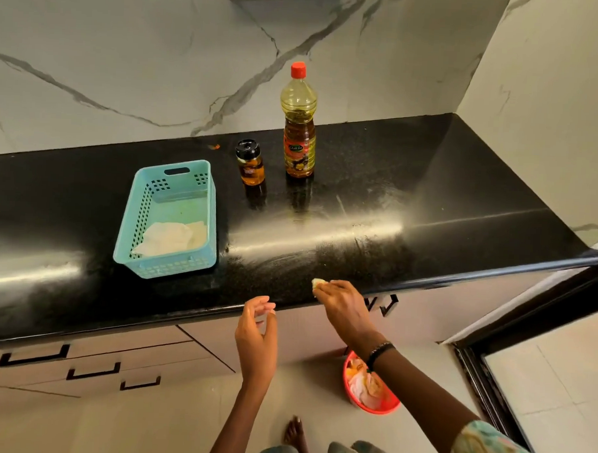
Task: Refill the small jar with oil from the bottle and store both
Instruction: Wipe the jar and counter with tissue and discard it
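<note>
The small jar (250,163) is seen upright at the centre of the frame on the black countertop (428,204), its black cap on and pointing up, its long axis vertical. Just to its right the oil bottle (298,123) is stood upright too, red cap closed and pointing toward the top of the frame. To the left a turquoise basket (169,217) is set lengthwise away from the counter edge, with a pale cloth lying in it.

A small pale wad (317,282) is pinched in the right hand (342,307) at the counter's front edge, lower centre-right. The left hand (257,324) is held loosely open beside it, with nothing in it.

A greasy sheen is visible on the counter. Slipping is judged the main risk: if the fingers are oily, the tall bottle could be dropped or tipped when lifted, and the jar knocked over beside it.
</note>
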The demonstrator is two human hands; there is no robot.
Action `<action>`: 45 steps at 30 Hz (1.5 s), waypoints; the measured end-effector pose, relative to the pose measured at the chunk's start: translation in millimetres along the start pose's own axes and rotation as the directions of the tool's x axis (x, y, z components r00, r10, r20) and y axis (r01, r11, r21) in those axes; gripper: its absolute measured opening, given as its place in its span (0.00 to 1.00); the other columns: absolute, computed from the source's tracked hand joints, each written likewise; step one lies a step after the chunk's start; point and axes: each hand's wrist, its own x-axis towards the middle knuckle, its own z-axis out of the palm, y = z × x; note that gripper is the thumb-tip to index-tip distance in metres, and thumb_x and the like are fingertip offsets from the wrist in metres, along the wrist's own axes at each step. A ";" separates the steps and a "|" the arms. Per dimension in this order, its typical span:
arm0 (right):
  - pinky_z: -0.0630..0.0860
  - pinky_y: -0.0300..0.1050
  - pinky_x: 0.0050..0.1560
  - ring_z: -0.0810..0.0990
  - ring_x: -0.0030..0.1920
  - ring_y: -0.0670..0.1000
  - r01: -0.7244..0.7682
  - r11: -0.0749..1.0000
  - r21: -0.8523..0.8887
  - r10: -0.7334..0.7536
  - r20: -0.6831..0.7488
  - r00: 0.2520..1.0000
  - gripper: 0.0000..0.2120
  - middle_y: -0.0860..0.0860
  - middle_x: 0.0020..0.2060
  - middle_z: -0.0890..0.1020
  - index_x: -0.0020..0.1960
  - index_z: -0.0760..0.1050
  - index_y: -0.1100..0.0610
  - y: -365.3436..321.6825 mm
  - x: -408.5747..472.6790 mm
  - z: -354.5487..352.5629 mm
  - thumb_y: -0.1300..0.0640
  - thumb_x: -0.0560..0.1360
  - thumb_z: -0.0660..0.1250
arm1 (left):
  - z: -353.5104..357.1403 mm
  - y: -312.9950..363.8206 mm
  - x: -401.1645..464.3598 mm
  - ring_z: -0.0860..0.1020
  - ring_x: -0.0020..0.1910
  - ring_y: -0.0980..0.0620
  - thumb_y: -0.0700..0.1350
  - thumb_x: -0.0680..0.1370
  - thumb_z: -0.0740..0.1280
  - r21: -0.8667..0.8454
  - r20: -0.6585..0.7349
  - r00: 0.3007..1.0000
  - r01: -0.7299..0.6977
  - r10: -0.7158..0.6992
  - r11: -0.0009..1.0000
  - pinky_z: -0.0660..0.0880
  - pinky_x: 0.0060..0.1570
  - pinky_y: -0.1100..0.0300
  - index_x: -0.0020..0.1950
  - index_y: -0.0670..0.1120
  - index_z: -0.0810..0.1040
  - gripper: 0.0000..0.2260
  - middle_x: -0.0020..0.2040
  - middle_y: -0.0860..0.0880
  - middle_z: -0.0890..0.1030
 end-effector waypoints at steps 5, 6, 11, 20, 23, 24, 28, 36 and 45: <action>0.80 0.41 0.38 0.84 0.34 0.50 -0.043 0.986 0.160 0.039 0.023 0.999 0.08 0.52 0.34 0.85 0.41 0.84 0.58 -4.3 0.7 -15.5 0.68 0.65 0.75 | 24.2 17.3 -17.2 0.78 0.52 0.55 0.36 0.78 0.63 -0.135 0.041 0.988 0.155 -0.151 0.979 0.71 0.47 0.76 0.58 0.44 0.76 0.10 0.51 0.49 0.81; 0.80 0.41 0.38 0.84 0.37 0.49 -0.108 0.955 0.277 0.115 -0.009 0.993 0.07 0.52 0.37 0.86 0.44 0.84 0.58 -6.0 -5.9 -22.3 0.66 0.68 0.73 | 30.7 20.7 -21.8 0.78 0.54 0.55 0.37 0.78 0.63 -0.158 0.085 0.979 0.198 -0.187 0.967 0.71 0.49 0.76 0.60 0.43 0.75 0.11 0.54 0.48 0.81; 0.78 0.33 0.44 0.81 0.43 0.37 -0.241 0.748 0.618 0.350 -0.059 0.935 0.09 0.45 0.43 0.85 0.50 0.83 0.54 -9.7 -62.8 -50.0 0.63 0.72 0.70 | 68.1 40.7 -44.3 0.77 0.60 0.53 0.43 0.80 0.61 -0.355 0.370 0.873 0.448 -0.317 0.820 0.74 0.59 0.62 0.66 0.45 0.73 0.14 0.60 0.47 0.78; 0.79 0.39 0.49 0.79 0.49 0.43 -0.431 0.726 0.536 0.501 0.017 0.865 0.12 0.49 0.50 0.81 0.56 0.80 0.56 52.4 -152.7 -72.9 0.64 0.73 0.69 | 131.1 67.0 -97.9 0.82 0.49 0.48 0.34 0.77 0.63 -0.181 0.672 0.662 0.581 -0.332 0.794 0.79 0.45 0.62 0.48 0.42 0.82 0.09 0.47 0.43 0.84; 0.79 0.37 0.49 0.80 0.50 0.44 -0.413 0.768 0.490 0.418 0.105 0.902 0.11 0.50 0.52 0.81 0.55 0.81 0.55 71.2 -165.8 -81.0 0.62 0.75 0.68 | 152.2 66.8 -98.2 0.82 0.46 0.44 0.34 0.75 0.67 -0.065 0.653 0.647 0.566 -0.394 0.822 0.80 0.45 0.57 0.41 0.42 0.83 0.07 0.42 0.41 0.84; 0.79 0.37 0.50 0.80 0.51 0.45 -0.409 0.774 0.483 0.402 0.124 0.907 0.11 0.50 0.53 0.81 0.56 0.81 0.55 76.4 -168.2 -82.6 0.62 0.75 0.68 | 158.0 65.3 -95.2 0.83 0.46 0.43 0.34 0.74 0.68 -0.026 0.642 0.648 0.552 -0.409 0.834 0.81 0.47 0.54 0.40 0.42 0.83 0.06 0.42 0.40 0.84; 0.80 0.40 0.48 0.81 0.48 0.47 -0.442 0.790 0.424 0.435 0.121 0.892 0.09 0.52 0.50 0.82 0.54 0.81 0.57 97.1 -173.4 -80.8 0.60 0.73 0.70 | 179.7 63.2 -87.7 0.84 0.43 0.43 0.35 0.73 0.70 0.070 0.642 0.630 0.519 -0.437 0.852 0.81 0.48 0.50 0.40 0.42 0.82 0.03 0.40 0.40 0.84; 0.76 0.38 0.41 0.81 0.40 0.51 -0.596 0.747 0.295 0.569 0.179 0.802 0.06 0.54 0.40 0.85 0.47 0.83 0.58 116.2 -172.2 -53.2 0.60 0.75 0.68 | 204.8 45.2 -72.2 0.83 0.45 0.47 0.36 0.74 0.69 0.185 0.732 0.513 0.482 -0.448 0.856 0.80 0.49 0.57 0.48 0.40 0.82 0.04 0.43 0.43 0.83; 0.70 0.35 0.46 0.82 0.47 0.52 -0.850 0.484 0.209 0.754 0.393 0.526 0.11 0.54 0.49 0.84 0.55 0.82 0.58 148.6 -178.9 -10.7 0.62 0.73 0.70 | 223.6 3.4 -66.3 0.80 0.47 0.47 0.40 0.78 0.63 0.269 0.536 0.595 0.553 -0.600 0.789 0.78 0.45 0.56 0.48 0.45 0.77 0.04 0.49 0.44 0.81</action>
